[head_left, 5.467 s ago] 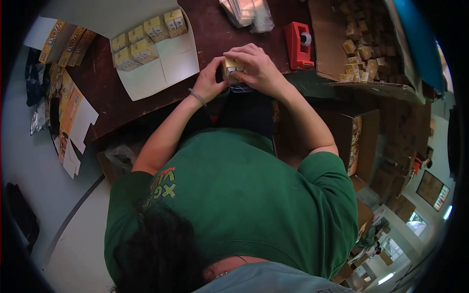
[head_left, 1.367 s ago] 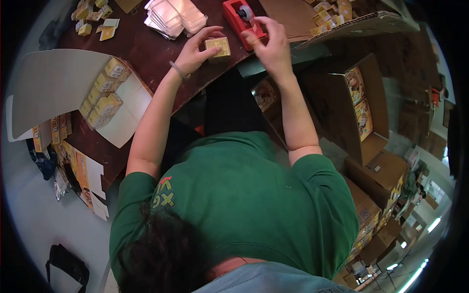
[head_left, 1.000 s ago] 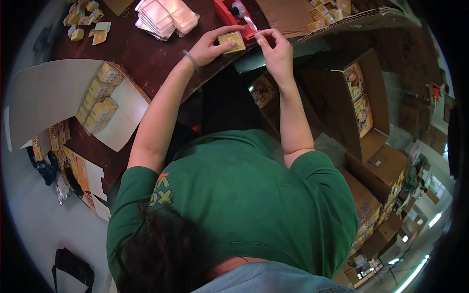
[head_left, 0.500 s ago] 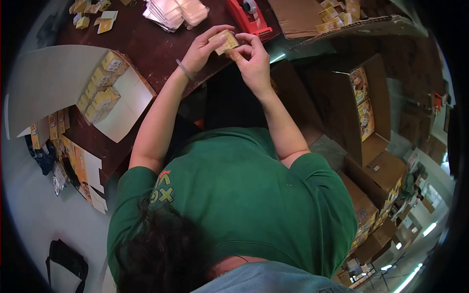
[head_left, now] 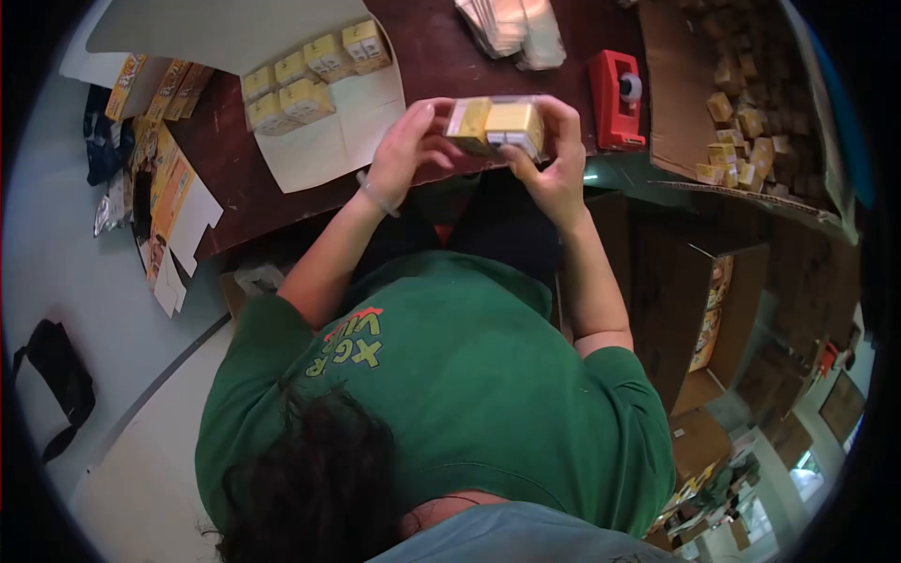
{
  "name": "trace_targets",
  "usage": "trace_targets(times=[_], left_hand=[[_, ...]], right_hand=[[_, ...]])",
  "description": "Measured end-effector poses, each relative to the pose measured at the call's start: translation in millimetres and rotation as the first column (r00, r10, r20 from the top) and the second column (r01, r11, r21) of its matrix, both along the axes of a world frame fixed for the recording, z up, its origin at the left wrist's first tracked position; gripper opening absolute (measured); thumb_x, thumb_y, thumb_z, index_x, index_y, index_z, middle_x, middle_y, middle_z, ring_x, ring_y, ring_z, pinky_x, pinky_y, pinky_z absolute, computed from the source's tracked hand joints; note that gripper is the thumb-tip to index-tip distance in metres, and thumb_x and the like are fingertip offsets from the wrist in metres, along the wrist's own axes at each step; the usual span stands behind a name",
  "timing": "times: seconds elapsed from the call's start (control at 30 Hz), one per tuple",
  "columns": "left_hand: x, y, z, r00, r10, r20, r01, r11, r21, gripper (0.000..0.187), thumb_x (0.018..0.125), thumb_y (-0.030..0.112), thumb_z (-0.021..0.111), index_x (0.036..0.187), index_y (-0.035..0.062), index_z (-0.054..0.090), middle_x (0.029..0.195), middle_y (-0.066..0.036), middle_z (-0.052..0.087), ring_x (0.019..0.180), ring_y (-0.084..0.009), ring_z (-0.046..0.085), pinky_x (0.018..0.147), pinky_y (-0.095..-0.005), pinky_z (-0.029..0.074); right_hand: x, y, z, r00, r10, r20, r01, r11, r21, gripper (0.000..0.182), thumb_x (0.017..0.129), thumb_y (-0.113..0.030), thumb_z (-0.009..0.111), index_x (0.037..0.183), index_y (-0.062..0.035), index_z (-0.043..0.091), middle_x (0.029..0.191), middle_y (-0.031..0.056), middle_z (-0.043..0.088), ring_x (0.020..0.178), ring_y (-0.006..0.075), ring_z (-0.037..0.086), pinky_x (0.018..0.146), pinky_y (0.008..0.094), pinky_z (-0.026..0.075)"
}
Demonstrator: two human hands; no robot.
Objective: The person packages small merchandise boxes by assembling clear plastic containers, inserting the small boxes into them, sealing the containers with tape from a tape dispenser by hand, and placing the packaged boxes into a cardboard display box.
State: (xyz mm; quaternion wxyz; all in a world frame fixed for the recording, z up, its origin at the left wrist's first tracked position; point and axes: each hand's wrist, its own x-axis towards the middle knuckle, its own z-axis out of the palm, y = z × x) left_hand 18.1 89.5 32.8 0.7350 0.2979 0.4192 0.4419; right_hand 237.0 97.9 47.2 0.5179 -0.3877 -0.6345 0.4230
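Observation:
Two small yellow-and-white boxes (head_left: pixel 493 127) are held side by side above the table's front edge, slightly blurred. My right hand (head_left: pixel 552 164) wraps round their right end, with the thumb on the near face. At their left end is my left hand (head_left: pixel 405 150), its fingers curled with the tips against the box. Several similar yellow boxes (head_left: pixel 305 98) stand in rows on a white opened carton (head_left: pixel 361 122), to the left of my hands.
A red tape dispenser (head_left: pixel 618 103) stands right of my hands. Behind them lies a stack of clear sleeves (head_left: pixel 516 28). Many small boxes fill a cardboard carton (head_left: pixel 685 94) at the right. Flattened printed cartons (head_left: pixel 174 188) lie at the left edge.
The view has swung, so the table items appear shifted. One small box was between my fingers before; now two are held together, and my hands are farther apart.

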Motion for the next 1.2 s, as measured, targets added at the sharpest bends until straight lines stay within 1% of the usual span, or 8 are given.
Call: trace_targets(times=[0.13,0.37,0.5,0.63,0.73,0.87,1.03,1.2], left_hand=[[-59,-38,6,0.292,0.381,-0.877,0.167,0.883,0.439,0.023,0.089,0.017,0.067,0.107,0.0035,0.066,0.094,-0.013,0.067,0.082,-0.0210,0.066,0.072,-0.0335,0.053],[-83,-54,-31,0.477,0.288,-0.830,0.063,0.931,0.359,0.027,0.086,0.017,0.070,0.108,0.0033,0.065,0.092,-0.011,0.063,0.077,-0.0210,0.061,0.073,-0.0335,0.053],[-70,-41,-23,0.480,0.268,-0.836,0.093,0.931,0.352,0.026,0.086,0.017,0.070,0.107,0.0040,0.065,0.090,-0.010,0.064,0.077,-0.0223,0.061,0.073,-0.0344,0.052],[-35,-13,5,0.526,0.349,-0.776,0.165,0.852,0.496,0.024,0.085,0.016,0.069,0.105,0.0046,0.066,0.087,-0.009,0.064,0.079,-0.0244,0.062,0.073,-0.0359,0.050],[-11,11,19,0.602,0.384,-0.700,0.174,0.793,0.584,0.023,0.086,0.016,0.068,0.105,0.0039,0.065,0.089,-0.010,0.065,0.080,-0.0243,0.063,0.072,-0.0352,0.051],[11,24,27,0.663,0.284,-0.693,0.244,0.793,0.558,0.022,0.088,0.013,0.067,0.107,0.0013,0.065,0.089,-0.009,0.066,0.078,-0.0179,0.062,0.071,-0.0304,0.050],[16,32,19,0.788,0.114,-0.605,0.200,0.881,0.428,0.036,0.092,0.021,0.065,0.123,0.0037,0.058,0.107,-0.009,0.064,0.092,-0.0192,0.063,0.080,-0.0316,0.050],[11,55,8,0.984,-0.073,0.164,0.055,0.992,0.110,0.066,0.098,0.023,0.050,0.154,0.0074,0.021,0.150,-0.013,0.038,0.138,-0.0230,0.039,0.114,-0.0374,0.028]], right_hand=[[-86,57,25,0.941,0.207,0.266,-0.256,0.953,0.162,0.054,0.078,-0.015,0.080,0.124,-0.0034,0.054,0.114,0.0138,0.060,0.091,0.0261,0.066,0.080,0.0336,0.055],[-110,125,-6,0.919,-0.254,0.301,0.095,0.885,0.455,0.024,0.081,-0.020,0.075,0.102,-0.0083,0.070,0.104,0.0132,0.065,0.094,0.0284,0.066,0.082,0.0388,0.054],[-3,197,-29,0.338,-0.556,0.760,0.518,0.784,0.343,0.048,0.079,-0.041,0.076,0.109,-0.0044,0.067,0.116,0.0160,0.062,0.109,0.0338,0.058,0.091,0.0424,0.049],[6,188,-6,0.729,-0.313,0.609,0.456,0.885,-0.090,0.058,0.071,-0.048,0.082,0.105,-0.0029,0.067,0.103,0.0184,0.068,0.098,0.0318,0.065,0.086,0.0408,0.051],[12,209,-55,0.292,-0.749,0.595,0.587,0.631,0.506,0.059,0.072,-0.043,0.082,0.109,-0.0002,0.065,0.097,0.0154,0.070,0.087,0.0296,0.068,0.079,0.0403,0.054],[22,222,-55,0.678,-0.504,0.535,0.584,0.811,0.024,0.042,0.068,-0.039,0.084,0.085,-0.0032,0.070,0.077,0.0107,0.071,0.076,0.0295,0.068,0.075,0.0394,0.054],[25,200,-32,0.681,-0.609,0.407,0.592,0.785,0.184,0.018,0.082,-0.019,0.076,0.084,-0.0033,0.067,0.075,0.0076,0.070,0.071,0.0216,0.066,0.064,0.0343,0.051],[-7,92,0,0.982,0.180,-0.051,-0.183,0.870,-0.458,0.013,0.090,-0.015,0.070,0.096,-0.0054,0.065,0.078,-0.0029,0.063,0.068,0.0044,0.054,0.059,0.0199,0.042]])
